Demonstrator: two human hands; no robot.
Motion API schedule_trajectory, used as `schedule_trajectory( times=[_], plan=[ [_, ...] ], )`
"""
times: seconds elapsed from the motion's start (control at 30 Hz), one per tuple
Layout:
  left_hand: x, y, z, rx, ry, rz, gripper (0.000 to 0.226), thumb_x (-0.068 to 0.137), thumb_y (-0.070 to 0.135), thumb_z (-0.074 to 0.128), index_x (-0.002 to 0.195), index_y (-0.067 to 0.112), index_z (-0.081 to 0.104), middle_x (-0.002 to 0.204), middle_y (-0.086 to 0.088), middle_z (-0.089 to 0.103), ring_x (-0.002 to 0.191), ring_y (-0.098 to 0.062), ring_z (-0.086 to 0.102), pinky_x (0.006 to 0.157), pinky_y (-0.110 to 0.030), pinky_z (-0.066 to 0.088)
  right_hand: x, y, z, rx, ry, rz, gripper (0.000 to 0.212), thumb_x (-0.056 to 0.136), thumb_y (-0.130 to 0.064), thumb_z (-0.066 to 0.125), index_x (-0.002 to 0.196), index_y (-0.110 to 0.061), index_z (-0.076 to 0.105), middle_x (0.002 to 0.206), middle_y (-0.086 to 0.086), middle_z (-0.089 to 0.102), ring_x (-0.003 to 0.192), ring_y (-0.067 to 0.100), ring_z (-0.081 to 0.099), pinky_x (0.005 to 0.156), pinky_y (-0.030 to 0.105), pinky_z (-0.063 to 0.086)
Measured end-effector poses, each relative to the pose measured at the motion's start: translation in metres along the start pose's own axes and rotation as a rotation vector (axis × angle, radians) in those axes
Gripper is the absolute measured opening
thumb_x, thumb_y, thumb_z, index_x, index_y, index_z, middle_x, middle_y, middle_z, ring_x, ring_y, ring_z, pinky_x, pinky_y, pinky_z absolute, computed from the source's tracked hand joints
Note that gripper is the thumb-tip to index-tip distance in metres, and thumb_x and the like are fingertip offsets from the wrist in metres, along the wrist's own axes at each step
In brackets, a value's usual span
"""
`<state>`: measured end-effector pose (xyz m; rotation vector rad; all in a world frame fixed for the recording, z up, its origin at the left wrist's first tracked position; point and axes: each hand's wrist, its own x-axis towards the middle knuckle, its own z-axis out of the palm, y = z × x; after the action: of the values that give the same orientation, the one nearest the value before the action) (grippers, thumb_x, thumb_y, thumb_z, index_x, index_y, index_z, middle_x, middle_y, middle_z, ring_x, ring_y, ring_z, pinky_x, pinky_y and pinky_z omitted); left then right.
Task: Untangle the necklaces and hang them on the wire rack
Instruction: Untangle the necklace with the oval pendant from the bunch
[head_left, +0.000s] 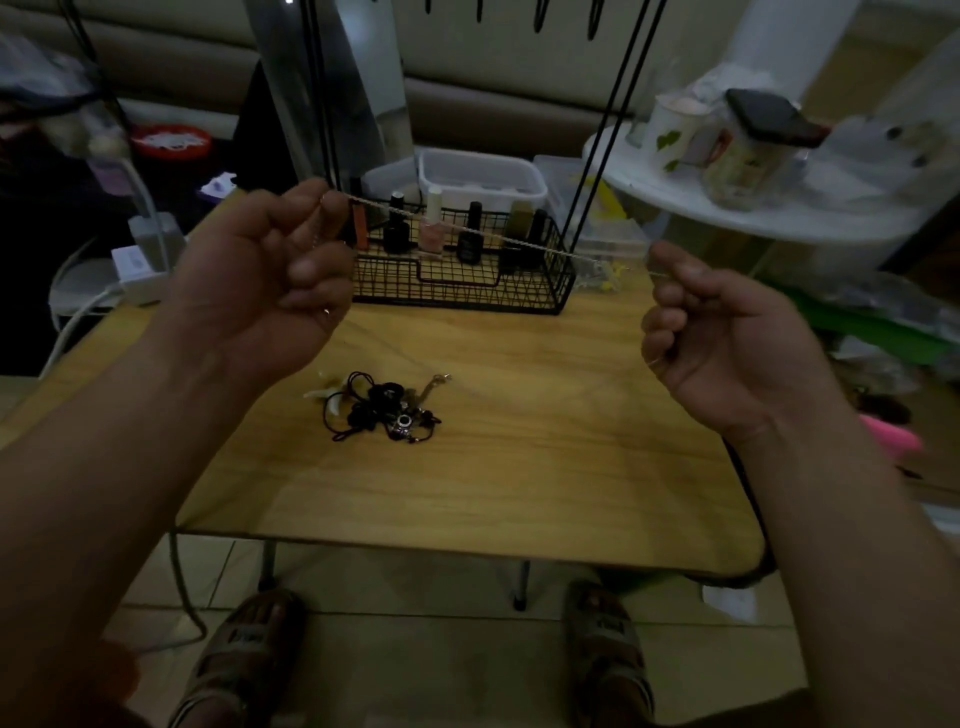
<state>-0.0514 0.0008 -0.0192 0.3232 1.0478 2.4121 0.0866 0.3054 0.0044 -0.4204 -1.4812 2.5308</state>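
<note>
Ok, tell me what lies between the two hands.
In the head view, a thin chain runs taut from the left hand to the right hand, passing in front of the black wire basket.

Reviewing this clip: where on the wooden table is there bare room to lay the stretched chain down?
Bare wood lies right of the tangled pile, out to the table edge, and along the near edge below it. A strip also sits between pile and wire basket. The back is crowded with basket and plastic boxes.

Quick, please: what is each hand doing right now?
Left hand: closed, pinching one end of the thin chain.
Right hand: closed, pinching the other end.
</note>
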Motion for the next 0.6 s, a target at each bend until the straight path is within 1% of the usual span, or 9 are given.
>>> schedule_trajectory(
  times=[0.1, 0.2, 0.3, 0.37, 0.43, 0.47, 0.53, 0.6],
  plan=[
    [0.004, 0.002, -0.006, -0.059, 0.003, 0.029, 0.013, 0.103, 0.014, 0.044, 0.110, 0.022, 0.052, 0.107, 0.009, 0.066, 0.056, -0.003, 0.037, 0.050, -0.014, 0.024, 0.005, -0.002, -0.009, 0.044, 0.022, -0.025, 0.030, 0.098, -0.008, 0.047, 0.123, -0.016, 0.063, 0.082, -0.003, 0.061, 0.063, 0.006, 0.051, 0.052, 0.015, 0.040],
    [0.007, 0.005, -0.010, -0.159, 0.045, 0.045, 0.030, 0.100, 0.011, 0.048, 0.128, 0.019, 0.053, 0.120, 0.002, 0.070, 0.061, -0.003, 0.050, 0.056, -0.015, 0.036, 0.014, 0.001, -0.016, 0.082, 0.096, -0.034, 0.029, 0.098, -0.003, 0.047, 0.119, -0.016, 0.063, 0.084, -0.003, 0.065, 0.063, 0.004, 0.050, 0.053, 0.014, 0.036],
    [0.006, 0.003, -0.009, -0.221, 0.058, 0.032, 0.045, 0.096, 0.010, 0.051, 0.141, 0.011, 0.049, 0.129, -0.007, 0.069, 0.073, -0.010, 0.063, 0.065, -0.019, 0.047, 0.026, 0.006, -0.022, 0.114, 0.182, -0.007, 0.030, 0.089, 0.001, 0.051, 0.112, -0.015, 0.060, 0.081, -0.002, 0.063, 0.058, 0.003, 0.049, 0.051, 0.012, 0.036],
    [0.008, 0.000, -0.009, -0.232, 0.092, 0.021, 0.048, 0.096, 0.008, 0.050, 0.144, 0.011, 0.048, 0.134, -0.010, 0.068, 0.083, -0.014, 0.066, 0.069, -0.022, 0.049, 0.034, 0.011, -0.023, 0.097, 0.236, 0.026, 0.024, 0.090, 0.002, 0.048, 0.105, -0.014, 0.058, 0.082, -0.001, 0.059, 0.056, 0.002, 0.048, 0.049, 0.011, 0.038],
    [0.011, -0.003, -0.010, -0.159, 0.164, -0.005, 0.050, 0.096, 0.000, 0.049, 0.144, 0.015, 0.051, 0.137, -0.011, 0.067, 0.086, -0.015, 0.065, 0.066, -0.020, 0.048, 0.040, 0.018, -0.022, 0.074, 0.265, 0.050, 0.022, 0.100, 0.002, 0.041, 0.099, -0.013, 0.057, 0.084, 0.000, 0.057, 0.057, 0.002, 0.048, 0.050, 0.010, 0.041],
    [0.014, -0.004, -0.011, -0.076, 0.214, -0.027, 0.052, 0.095, -0.005, 0.048, 0.142, 0.017, 0.053, 0.135, -0.008, 0.068, 0.084, -0.013, 0.065, 0.061, -0.019, 0.046, 0.043, 0.022, -0.021, 0.076, 0.280, 0.057, 0.023, 0.103, 0.002, 0.039, 0.099, -0.011, 0.057, 0.087, 0.002, 0.058, 0.059, 0.002, 0.049, 0.052, 0.010, 0.042],
    [0.019, -0.010, -0.013, 0.112, 0.332, -0.072, 0.053, 0.095, -0.011, 0.044, 0.139, 0.016, 0.056, 0.123, -0.009, 0.070, 0.075, -0.009, 0.063, 0.053, -0.016, 0.043, 0.052, 0.030, -0.015, 0.088, 0.298, 0.068, 0.022, 0.104, 0.005, 0.039, 0.110, -0.005, 0.057, 0.097, 0.007, 0.059, 0.064, 0.004, 0.052, 0.056, 0.011, 0.047],
    [0.021, -0.015, -0.016, 0.279, 0.452, -0.090, 0.049, 0.097, -0.013, 0.042, 0.136, 0.013, 0.058, 0.108, -0.009, 0.074, 0.068, -0.009, 0.063, 0.051, -0.016, 0.043, 0.060, 0.037, -0.009, 0.077, 0.287, 0.079, 0.028, 0.103, 0.008, 0.038, 0.126, -0.003, 0.051, 0.106, 0.012, 0.059, 0.071, 0.007, 0.056, 0.058, 0.012, 0.051]
  ],
)
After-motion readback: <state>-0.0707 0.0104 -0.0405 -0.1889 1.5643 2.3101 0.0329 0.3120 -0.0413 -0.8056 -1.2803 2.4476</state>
